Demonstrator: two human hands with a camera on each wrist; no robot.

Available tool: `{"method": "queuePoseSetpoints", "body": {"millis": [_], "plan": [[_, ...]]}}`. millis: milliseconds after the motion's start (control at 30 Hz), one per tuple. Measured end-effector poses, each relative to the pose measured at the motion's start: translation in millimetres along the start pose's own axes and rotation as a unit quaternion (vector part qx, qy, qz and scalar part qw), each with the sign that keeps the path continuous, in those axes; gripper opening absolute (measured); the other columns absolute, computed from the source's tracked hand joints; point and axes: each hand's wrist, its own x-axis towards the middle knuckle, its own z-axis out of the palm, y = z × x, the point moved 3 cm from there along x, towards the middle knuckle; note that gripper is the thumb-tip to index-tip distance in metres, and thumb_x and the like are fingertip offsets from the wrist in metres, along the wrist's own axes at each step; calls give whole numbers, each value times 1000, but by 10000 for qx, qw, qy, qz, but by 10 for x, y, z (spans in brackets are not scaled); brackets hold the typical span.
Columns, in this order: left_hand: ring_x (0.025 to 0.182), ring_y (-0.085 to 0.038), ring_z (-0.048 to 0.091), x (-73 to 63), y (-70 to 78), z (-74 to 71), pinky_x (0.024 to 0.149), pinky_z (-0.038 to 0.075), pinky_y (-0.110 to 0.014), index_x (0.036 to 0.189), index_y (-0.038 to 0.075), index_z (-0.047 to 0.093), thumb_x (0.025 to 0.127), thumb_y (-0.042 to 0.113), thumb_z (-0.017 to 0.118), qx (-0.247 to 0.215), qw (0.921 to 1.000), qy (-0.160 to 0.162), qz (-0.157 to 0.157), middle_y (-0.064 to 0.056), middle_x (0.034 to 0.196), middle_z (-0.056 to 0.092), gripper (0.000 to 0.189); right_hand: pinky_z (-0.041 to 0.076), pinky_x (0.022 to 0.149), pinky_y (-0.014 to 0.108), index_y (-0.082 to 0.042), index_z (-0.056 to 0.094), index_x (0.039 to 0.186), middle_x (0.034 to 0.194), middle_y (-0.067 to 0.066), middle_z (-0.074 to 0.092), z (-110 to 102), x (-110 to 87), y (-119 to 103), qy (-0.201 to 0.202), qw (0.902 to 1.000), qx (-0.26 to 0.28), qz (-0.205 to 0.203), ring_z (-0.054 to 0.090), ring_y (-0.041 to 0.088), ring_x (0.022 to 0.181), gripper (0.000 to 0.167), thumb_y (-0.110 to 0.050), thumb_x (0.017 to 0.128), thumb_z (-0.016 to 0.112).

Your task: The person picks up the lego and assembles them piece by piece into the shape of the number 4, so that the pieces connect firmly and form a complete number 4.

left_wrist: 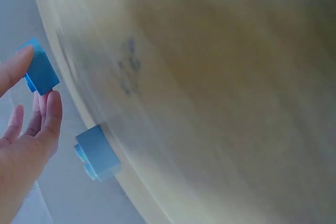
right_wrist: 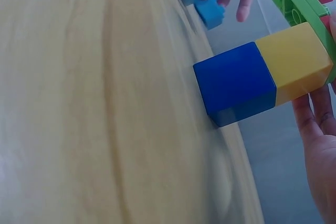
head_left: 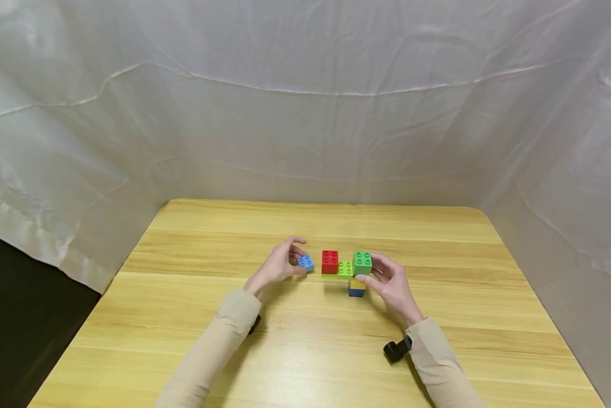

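Note:
My left hand (head_left: 281,262) pinches a light blue brick (head_left: 305,262) between thumb and fingers, left of a built brick structure. In the left wrist view this brick (left_wrist: 42,72) is raised off the table, and a second light blue brick (left_wrist: 98,153) sits on the wood. My right hand (head_left: 394,286) grips the structure at its green brick (head_left: 362,263). A light green piece (head_left: 345,269) runs left from there and carries a red brick (head_left: 329,262). Below it a yellow brick (right_wrist: 294,61) stands on a dark blue brick (right_wrist: 236,85); whether that touches the table I cannot tell.
The wooden table (head_left: 183,340) reaches out on every side of the hands. A pale curtain (head_left: 310,141) hangs behind it and along the sides. Black wrist camera gear (head_left: 397,350) sits at the right cuff.

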Motion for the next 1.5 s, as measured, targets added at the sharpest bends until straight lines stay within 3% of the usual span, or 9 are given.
{"method": "queuePoseSetpoints", "body": {"millis": [267, 433, 533, 733, 833, 900, 1233, 1467, 1500], "plan": [[111, -38, 66, -94, 114, -66, 102, 55, -47, 136, -4, 51, 87, 0, 74, -459, 9978, 321, 348, -25, 124, 66, 54, 53, 98, 15, 8, 53, 122, 107, -17, 68, 8, 3, 37, 256, 9992, 170, 263, 65, -1, 102, 50, 8, 78, 78], [109, -38, 69, -155, 239, -141, 99, 57, -49, 126, 0, 65, 89, 6, 75, -796, 9912, 820, 674, -23, 125, 68, 39, 53, 97, 15, 11, 53, 122, 107, -17, 69, 25, 1, 47, 268, 9994, 184, 129, 66, -1, 102, 51, 9, 78, 78], [105, -37, 71, -188, 340, -182, 98, 58, -48, 118, -2, 71, 88, 4, 76, -870, 9795, 1233, 1335, -23, 121, 71, 32, 54, 97, 15, 11, 53, 122, 107, -17, 69, 30, 3, 52, 272, 9994, 198, 95, 66, -1, 102, 51, 9, 78, 78], [107, -37, 71, -253, 568, -196, 95, 60, -38, 110, -5, 74, 84, -5, 76, -701, 9422, 1670, 2818, -23, 118, 72, 26, 54, 96, 15, 9, 54, 121, 106, -17, 69, 31, 7, 55, 284, 9992, 245, 127, 66, -1, 101, 50, 10, 78, 78], [105, -36, 72, -270, 703, -171, 94, 61, -37, 109, -4, 74, 82, -6, 77, -504, 9305, 1622, 3246, -23, 116, 73, 27, 54, 95, 15, 8, 54, 121, 106, -17, 70, 27, 6, 55, 296, 9991, 254, 135, 66, -1, 101, 49, 10, 78, 78], [105, -34, 72, -271, 784, -142, 92, 61, -36, 110, -3, 75, 82, -4, 78, -340, 9282, 1513, 3383, -21, 116, 73, 28, 54, 95, 15, 6, 55, 121, 106, -17, 70, 25, 5, 55, 297, 9991, 270, 132, 66, -1, 101, 48, 10, 78, 78], [109, -28, 72, -169, 1042, 110, 92, 60, -26, 116, 0, 74, 89, 5, 75, 308, 9363, 584, 3449, -18, 122, 71, 27, 53, 98, 14, 11, 53, 123, 108, -18, 69, 8, -7, 74, 310, 9993, 187, 68, 65, -2, 104, 50, 10, 79, 77], [85, -17, 70, -101, 1106, 272, 61, 52, -10, 118, 0, 73, 92, 8, 73, 645, 9337, 295, 3511, -17, 123, 71, 27, 53, 98, 15, 7, 57, 119, 108, -17, 70, -3, -20, 87, 286, 9994, 197, 70, 66, -1, 104, 45, 8, 79, 78], [87, -18, 71, -97, 1120, 288, 63, 53, -10, 118, 0, 73, 92, 8, 73, 713, 9315, 275, 3556, -16, 123, 71, 28, 53, 98, 15, 6, 58, 118, 107, -17, 70, -5, -22, 88, 280, 9994, 218, 56, 66, -1, 104, 44, 9, 79, 78]]}}
